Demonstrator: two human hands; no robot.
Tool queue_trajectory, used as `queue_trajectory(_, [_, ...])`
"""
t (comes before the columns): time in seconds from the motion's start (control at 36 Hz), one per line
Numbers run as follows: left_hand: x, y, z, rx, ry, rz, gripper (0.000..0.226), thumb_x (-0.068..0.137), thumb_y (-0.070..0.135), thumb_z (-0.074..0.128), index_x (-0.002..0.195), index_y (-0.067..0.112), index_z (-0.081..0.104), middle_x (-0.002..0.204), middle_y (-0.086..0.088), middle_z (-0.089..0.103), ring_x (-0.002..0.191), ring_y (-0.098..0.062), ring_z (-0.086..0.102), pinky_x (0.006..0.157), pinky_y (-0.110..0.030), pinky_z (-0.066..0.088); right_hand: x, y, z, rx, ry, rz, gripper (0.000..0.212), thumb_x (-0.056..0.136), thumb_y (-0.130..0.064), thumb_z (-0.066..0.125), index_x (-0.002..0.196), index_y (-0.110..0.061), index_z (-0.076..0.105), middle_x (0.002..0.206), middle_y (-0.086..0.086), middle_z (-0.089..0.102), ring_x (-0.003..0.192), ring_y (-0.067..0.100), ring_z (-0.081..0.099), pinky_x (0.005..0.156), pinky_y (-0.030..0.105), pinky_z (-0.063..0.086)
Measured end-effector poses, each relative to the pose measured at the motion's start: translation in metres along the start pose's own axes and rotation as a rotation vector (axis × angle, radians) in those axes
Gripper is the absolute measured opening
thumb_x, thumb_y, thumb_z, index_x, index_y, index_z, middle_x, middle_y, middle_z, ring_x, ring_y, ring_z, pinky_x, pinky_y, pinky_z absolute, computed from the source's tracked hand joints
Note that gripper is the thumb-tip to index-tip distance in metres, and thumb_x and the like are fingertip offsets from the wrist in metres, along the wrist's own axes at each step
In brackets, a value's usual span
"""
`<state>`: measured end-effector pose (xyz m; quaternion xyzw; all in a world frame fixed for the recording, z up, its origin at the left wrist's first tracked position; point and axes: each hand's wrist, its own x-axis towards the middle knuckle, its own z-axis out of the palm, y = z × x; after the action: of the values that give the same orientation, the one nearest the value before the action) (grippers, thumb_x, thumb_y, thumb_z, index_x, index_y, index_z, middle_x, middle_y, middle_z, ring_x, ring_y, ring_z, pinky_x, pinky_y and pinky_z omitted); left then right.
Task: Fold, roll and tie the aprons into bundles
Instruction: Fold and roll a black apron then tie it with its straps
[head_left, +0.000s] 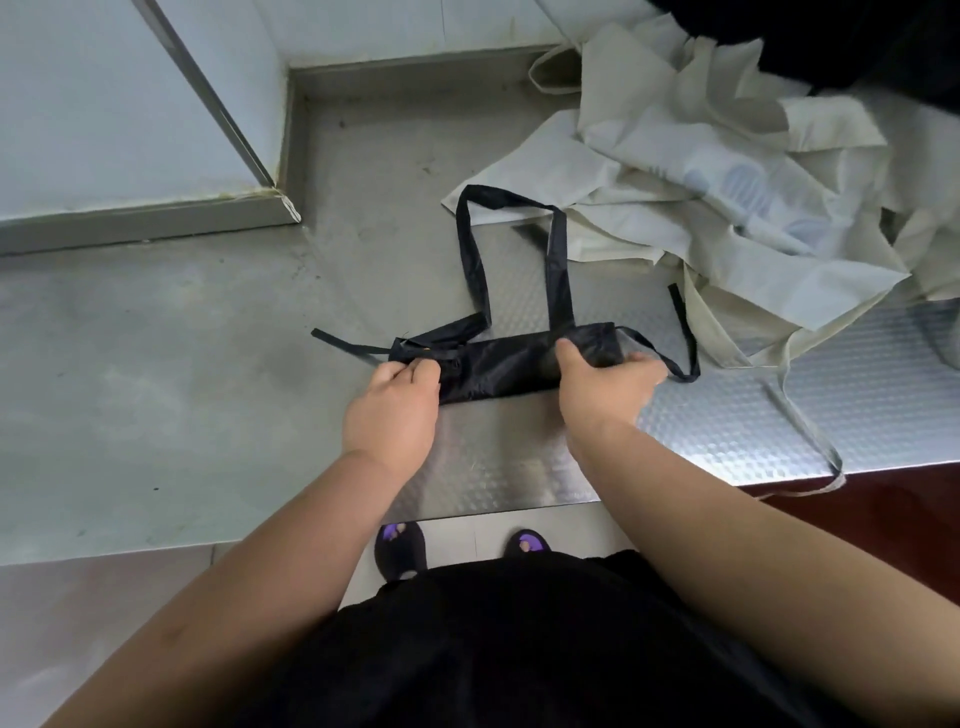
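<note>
A black apron (506, 366), folded into a narrow band, lies across the steel table (519, 467) in front of me. Its neck loop (511, 244) stretches away from me over the table. One waist tie (348, 345) trails out to the left and the other tie (685, 338) curls to the right. My left hand (395, 402) grips the band's left end with curled fingers. My right hand (605, 384) holds the right end, thumb on top and fingers wrapped round the edge.
A heap of cream aprons (727, 182) with loose ties covers the back right of the table; one tie (810, 441) hangs over the front edge. A dark cloth (857, 41) lies at the far right. A wall corner (275, 182) stands at the back left.
</note>
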<state>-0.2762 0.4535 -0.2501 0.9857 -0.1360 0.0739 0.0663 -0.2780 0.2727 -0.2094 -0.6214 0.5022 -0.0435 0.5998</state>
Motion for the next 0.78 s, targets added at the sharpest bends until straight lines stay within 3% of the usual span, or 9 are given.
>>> queue_trajectory(0.08, [0.002,-0.001,-0.005,-0.064,0.025,0.027,0.017,0.077,0.007,0.074,0.076,0.004,0.057,0.062,-0.005,0.06,0.079,-0.031,0.063,0.041,-0.025,0.032,0.01,-0.004,0.011,0.298,0.014,0.227,0.098,0.061,-0.027,0.086,0.135,-0.018,0.023,0.131,0.01,0.045,0.101,0.025,0.055,0.095,0.041,0.048])
queue_trajectory(0.22, [0.008,-0.004,-0.009,-0.06,0.072,0.095,0.024,0.068,0.008,0.08,0.07,0.006,0.056,0.06,-0.004,0.059,0.065,-0.028,0.062,0.033,-0.026,0.038,0.009,0.002,0.022,0.183,-0.113,0.24,0.054,0.064,-0.026,0.085,0.102,-0.009,0.05,0.096,0.007,0.059,0.07,0.018,0.054,0.081,0.033,0.053])
queue_trajectory(0.31, [0.009,-0.012,-0.007,-0.072,0.102,0.137,0.013,0.079,0.013,0.066,0.071,0.008,0.056,0.065,-0.004,0.061,0.064,-0.028,0.06,0.035,-0.027,0.04,0.013,-0.008,0.027,0.197,-0.119,0.245,0.066,0.069,-0.029,0.083,0.123,-0.009,0.053,0.109,0.006,0.062,0.07,0.016,0.059,0.072,0.032,0.058])
queue_trajectory(0.39, [0.01,-0.016,-0.006,-0.056,0.113,0.156,0.019,0.085,0.019,0.048,0.073,0.009,0.057,0.068,-0.003,0.061,0.065,-0.027,0.059,0.034,-0.028,0.04,0.014,-0.019,0.032,0.193,-0.084,0.246,0.06,0.074,-0.02,0.08,0.125,-0.011,0.049,0.103,0.003,0.06,0.071,0.015,0.058,0.075,0.032,0.057])
queue_trajectory(0.44, [0.01,-0.016,-0.006,-0.035,0.098,0.154,0.008,0.081,0.015,0.062,0.075,0.009,0.06,0.072,-0.002,0.062,0.066,-0.026,0.06,0.035,-0.027,0.04,0.015,-0.018,0.033,0.067,-0.021,0.096,0.046,0.079,-0.007,0.07,0.121,-0.011,0.05,0.105,0.005,0.062,0.082,0.022,0.061,0.08,0.031,0.053])
queue_trajectory(0.5, [0.009,-0.015,-0.006,0.0,0.061,0.147,0.019,0.068,0.01,0.078,0.082,0.01,0.065,0.077,-0.001,0.063,0.069,-0.024,0.061,0.035,-0.025,0.039,0.011,-0.012,0.031,-0.245,-0.037,-0.278,0.032,0.082,0.0,0.056,0.113,-0.007,0.053,0.108,0.008,0.062,0.096,0.027,0.058,0.079,0.029,0.045])
queue_trajectory(0.61, [0.006,-0.011,-0.009,0.053,0.009,0.143,0.041,0.057,0.01,0.083,0.095,0.014,0.067,0.084,-0.001,0.062,0.073,-0.022,0.061,0.036,-0.023,0.039,0.004,0.013,0.025,-0.883,-0.257,-0.98,0.03,0.07,0.014,0.044,0.093,0.0,0.057,0.091,0.018,0.058,0.078,0.037,0.055,0.06,0.037,0.039])
queue_trajectory(0.69, [0.008,-0.009,-0.01,0.087,-0.029,0.158,0.048,0.055,0.01,0.083,0.1,0.014,0.067,0.087,-0.004,0.061,0.073,-0.022,0.06,0.035,-0.023,0.039,0.01,0.023,0.021,-0.993,-0.235,-1.201,0.036,0.066,0.003,0.035,0.084,-0.004,0.065,0.073,0.014,0.06,0.054,0.034,0.056,0.044,0.032,0.045])
queue_trajectory(0.78, [0.011,-0.002,-0.013,0.099,-0.054,0.183,0.041,0.065,0.023,0.078,0.104,0.017,0.068,0.092,-0.005,0.061,0.076,-0.022,0.061,0.036,-0.023,0.038,0.017,0.025,0.016,-1.088,-0.275,-1.31,0.052,0.069,-0.006,0.031,0.102,-0.006,0.071,0.078,0.014,0.063,0.054,0.032,0.057,0.048,0.032,0.05])
